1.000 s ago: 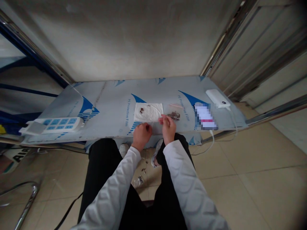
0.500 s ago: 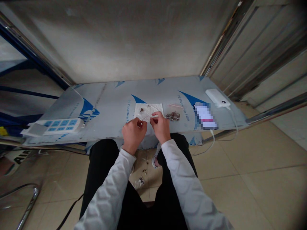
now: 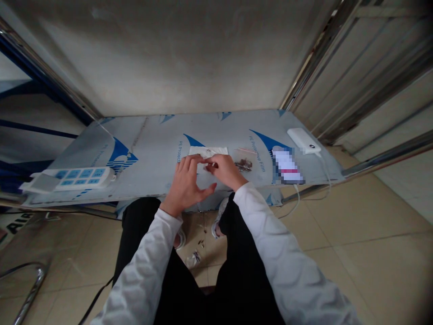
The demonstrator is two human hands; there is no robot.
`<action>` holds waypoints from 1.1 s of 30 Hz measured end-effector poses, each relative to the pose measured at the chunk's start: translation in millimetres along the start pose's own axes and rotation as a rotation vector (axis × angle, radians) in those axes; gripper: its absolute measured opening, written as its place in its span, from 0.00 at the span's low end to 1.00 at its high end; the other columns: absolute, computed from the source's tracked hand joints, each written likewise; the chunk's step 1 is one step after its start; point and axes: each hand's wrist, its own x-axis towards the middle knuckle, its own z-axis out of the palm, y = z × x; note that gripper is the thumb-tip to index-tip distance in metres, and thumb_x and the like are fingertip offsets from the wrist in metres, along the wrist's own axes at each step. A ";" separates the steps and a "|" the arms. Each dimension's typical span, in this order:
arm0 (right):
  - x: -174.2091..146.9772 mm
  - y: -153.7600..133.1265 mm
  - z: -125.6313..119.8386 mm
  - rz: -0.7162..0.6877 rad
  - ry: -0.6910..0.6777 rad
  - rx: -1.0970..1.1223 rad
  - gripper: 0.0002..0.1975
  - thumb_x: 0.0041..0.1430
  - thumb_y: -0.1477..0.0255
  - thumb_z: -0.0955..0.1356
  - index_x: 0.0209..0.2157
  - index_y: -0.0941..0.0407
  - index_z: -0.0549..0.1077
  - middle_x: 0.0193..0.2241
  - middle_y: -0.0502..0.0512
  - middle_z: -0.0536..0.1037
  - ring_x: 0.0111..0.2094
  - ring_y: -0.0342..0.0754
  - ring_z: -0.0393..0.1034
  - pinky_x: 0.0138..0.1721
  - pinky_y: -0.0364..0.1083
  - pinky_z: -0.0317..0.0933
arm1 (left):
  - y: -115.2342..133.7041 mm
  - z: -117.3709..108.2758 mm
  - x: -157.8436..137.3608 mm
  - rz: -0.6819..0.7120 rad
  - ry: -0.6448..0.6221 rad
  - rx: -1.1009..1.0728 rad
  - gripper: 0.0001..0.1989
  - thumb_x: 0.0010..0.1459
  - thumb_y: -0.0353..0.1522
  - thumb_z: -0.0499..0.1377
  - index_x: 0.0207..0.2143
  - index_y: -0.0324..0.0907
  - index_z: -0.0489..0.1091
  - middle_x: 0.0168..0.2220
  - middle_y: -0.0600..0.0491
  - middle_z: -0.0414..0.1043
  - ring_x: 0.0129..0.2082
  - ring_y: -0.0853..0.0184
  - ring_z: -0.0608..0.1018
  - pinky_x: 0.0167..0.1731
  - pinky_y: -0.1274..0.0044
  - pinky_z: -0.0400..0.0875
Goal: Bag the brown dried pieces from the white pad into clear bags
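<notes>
White sheet [image 3: 216,150] lies just beyond the meeting fingertips, its far edge showing and its near part hidden by the hands. The left hand [image 3: 187,183] is spread, thumb well away from the fingers; the right hand [image 3: 221,169] curls inward, and whether it pinches anything small I cannot tell. Beneath the hands passes the near edge of the film-covered table [image 3: 155,144]. Just right of the right hand, a clear bag [image 3: 243,164] of small metal pieces narrows the room on that side; farther right lies a phone [image 3: 288,167]. Well left of the left hand is a power strip [image 3: 86,177], with a wide stretch of tabletop between. Past the phone, a white power bank [image 3: 303,141] sits near the right edge. Ahead of the fingertips, the tabletop gives reaching room up to the wall [image 3: 189,58].
</notes>
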 end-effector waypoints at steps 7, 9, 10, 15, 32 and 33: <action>2.7 -16.8 -4.6 -0.048 -0.179 -0.193 0.02 0.49 0.75 0.73 0.28 0.56 0.79 0.21 0.50 0.75 0.25 0.44 0.67 0.29 0.42 0.54 | -21.5 30.7 3.2 -0.196 -0.030 -0.285 0.28 0.44 0.31 0.65 0.48 0.43 0.60 0.44 0.47 0.72 0.43 0.61 0.76 0.41 0.72 0.69; 1.8 -17.5 -1.6 -0.072 -0.169 -0.197 0.03 0.51 0.72 0.72 0.30 0.54 0.80 0.22 0.50 0.75 0.26 0.44 0.67 0.29 0.43 0.55 | -24.0 35.1 0.0 -0.283 0.036 -0.301 0.22 0.43 0.30 0.65 0.42 0.44 0.62 0.38 0.51 0.74 0.36 0.65 0.76 0.35 0.76 0.69; 2.7 -15.1 -0.2 -0.096 -0.144 -0.180 0.04 0.53 0.70 0.72 0.30 0.54 0.81 0.24 0.51 0.75 0.26 0.44 0.67 0.30 0.43 0.55 | -25.4 35.8 -2.5 -0.319 0.064 -0.304 0.20 0.43 0.30 0.65 0.39 0.44 0.62 0.35 0.53 0.73 0.33 0.66 0.76 0.33 0.76 0.68; 27.6 32.1 -1.0 -0.032 0.137 -0.082 0.07 0.57 0.74 0.68 0.35 0.58 0.80 0.31 0.54 0.76 0.28 0.43 0.68 0.34 0.42 0.61 | -38.8 35.2 -21.0 -0.432 0.213 -0.339 0.17 0.46 0.34 0.65 0.35 0.45 0.59 0.27 0.59 0.68 0.27 0.70 0.72 0.32 0.77 0.66; 88.6 81.0 40.9 0.122 0.037 -0.455 0.06 0.57 0.78 0.68 0.31 0.60 0.79 0.37 0.65 0.77 0.45 0.54 0.67 0.46 0.49 0.61 | -42.3 43.2 -33.2 -0.466 0.280 -0.389 0.18 0.47 0.35 0.65 0.36 0.44 0.58 0.30 0.58 0.65 0.29 0.71 0.70 0.33 0.77 0.64; 87.4 75.7 39.9 0.120 0.052 -0.437 0.06 0.57 0.77 0.68 0.33 0.60 0.79 0.38 0.64 0.77 0.44 0.53 0.67 0.45 0.49 0.61 | -44.6 43.0 -33.4 -0.461 0.284 -0.383 0.18 0.47 0.34 0.65 0.36 0.44 0.58 0.30 0.58 0.65 0.29 0.71 0.70 0.33 0.77 0.64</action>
